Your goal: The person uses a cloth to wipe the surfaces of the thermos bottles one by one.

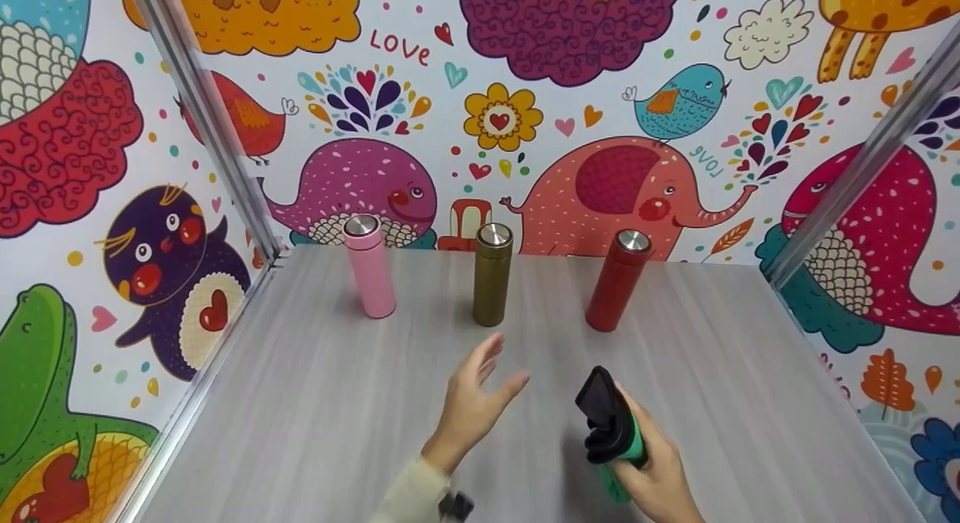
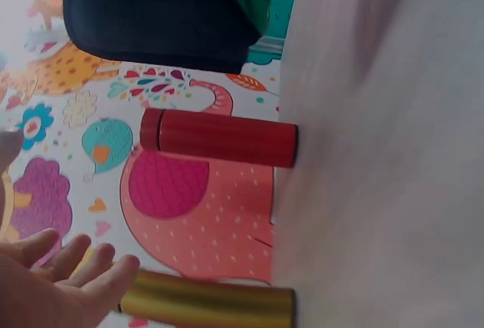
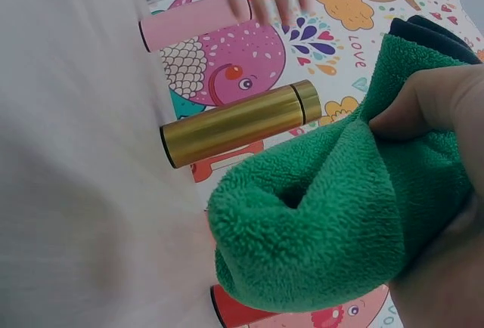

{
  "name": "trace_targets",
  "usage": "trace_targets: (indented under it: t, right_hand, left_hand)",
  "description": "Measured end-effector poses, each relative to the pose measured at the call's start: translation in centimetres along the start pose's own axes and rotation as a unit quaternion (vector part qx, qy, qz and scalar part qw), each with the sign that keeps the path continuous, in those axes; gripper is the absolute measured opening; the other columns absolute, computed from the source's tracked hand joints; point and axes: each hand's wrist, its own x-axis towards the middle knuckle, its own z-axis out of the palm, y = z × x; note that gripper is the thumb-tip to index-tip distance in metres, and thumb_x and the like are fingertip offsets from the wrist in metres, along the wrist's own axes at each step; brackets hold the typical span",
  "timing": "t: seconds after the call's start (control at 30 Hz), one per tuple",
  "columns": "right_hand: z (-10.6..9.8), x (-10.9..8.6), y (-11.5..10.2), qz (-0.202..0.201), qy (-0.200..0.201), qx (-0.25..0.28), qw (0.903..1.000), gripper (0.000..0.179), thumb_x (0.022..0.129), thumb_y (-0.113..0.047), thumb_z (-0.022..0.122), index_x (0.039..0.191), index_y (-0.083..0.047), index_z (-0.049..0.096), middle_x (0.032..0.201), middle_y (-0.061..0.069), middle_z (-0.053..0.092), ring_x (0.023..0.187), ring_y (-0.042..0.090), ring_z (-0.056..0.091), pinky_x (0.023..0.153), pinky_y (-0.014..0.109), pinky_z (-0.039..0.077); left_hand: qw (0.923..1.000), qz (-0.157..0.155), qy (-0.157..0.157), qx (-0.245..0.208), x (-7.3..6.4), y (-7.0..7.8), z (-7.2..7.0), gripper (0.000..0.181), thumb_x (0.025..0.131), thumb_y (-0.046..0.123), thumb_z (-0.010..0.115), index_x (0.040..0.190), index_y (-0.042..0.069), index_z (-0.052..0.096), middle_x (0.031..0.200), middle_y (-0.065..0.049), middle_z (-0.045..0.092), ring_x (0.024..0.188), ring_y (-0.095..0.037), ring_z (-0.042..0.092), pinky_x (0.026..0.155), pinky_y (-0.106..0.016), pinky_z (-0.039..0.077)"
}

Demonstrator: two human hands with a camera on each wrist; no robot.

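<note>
My right hand (image 1: 658,467) grips a folded fluffy cloth, green (image 3: 318,215) on one face and black (image 1: 604,418) on the other, above the table at the front right. To its left, my left hand (image 1: 474,403) is raised with spread fingers and holds nothing. Three flasks with steel-topped lids stand upright in a row toward the back: a pink flask (image 1: 373,275) on the left, an olive-gold flask (image 1: 491,283) in the middle and a red flask (image 1: 615,287) on the right. The gold flask is the nearest to my left fingertips, a short way beyond them.
The grey wood-grain table (image 1: 322,418) is enclosed by a back wall (image 1: 420,133) and side walls printed with cartoon animals. Metal corner posts (image 1: 210,125) rise at the back left and right. A dark band (image 1: 456,506) sits on my left wrist.
</note>
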Motion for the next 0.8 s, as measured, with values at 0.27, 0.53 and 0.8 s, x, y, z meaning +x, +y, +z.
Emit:
trace_targets:
  t: [0.27,0.53,0.8]
  right_hand:
    - [-1.3,-1.2,-0.1,0.049,0.050,-0.015,0.9974,0.090,0.075,0.021,0.075,0.152,-0.014,0.043,0.148,0.008,0.050,0.132,0.013,0.049,0.104,0.018,0.039]
    - [-3.1,-2.6,0.7,0.022,0.069,-0.035,0.9968,0.091,0.071,0.024,0.073,0.151,-0.004,0.042,0.144,0.018,0.052,0.129,0.010,0.050,0.102,0.016,0.039]
    - [-4.9,-3.8,0.5,0.111,0.107,-0.054,0.9865,0.088,0.075,0.014,0.077,0.151,-0.018,0.046,0.146,0.007,0.052,0.129,0.009,0.050,0.100,0.014,0.039]
  left_hand:
    - [0.9971,-0.016,-0.058,0.045,12.6,2.0,6.4,0.082,0.087,0.051,0.075,0.150,0.011,0.043,0.149,-0.005,0.048,0.134,-0.019,0.047,0.106,-0.035,0.043]
    - [0.9836,-0.065,-0.105,0.131,20.0,1.0,12.6,0.096,0.084,0.056,0.075,0.157,0.015,0.029,0.155,-0.007,0.039,0.140,-0.024,0.038,0.108,-0.051,0.040]
    - [0.9747,-0.086,-0.106,0.177,21.6,-1.8,17.3,0.086,0.084,0.047,0.079,0.151,0.013,0.038,0.140,-0.007,0.051,0.127,-0.020,0.050,0.105,-0.044,0.045]
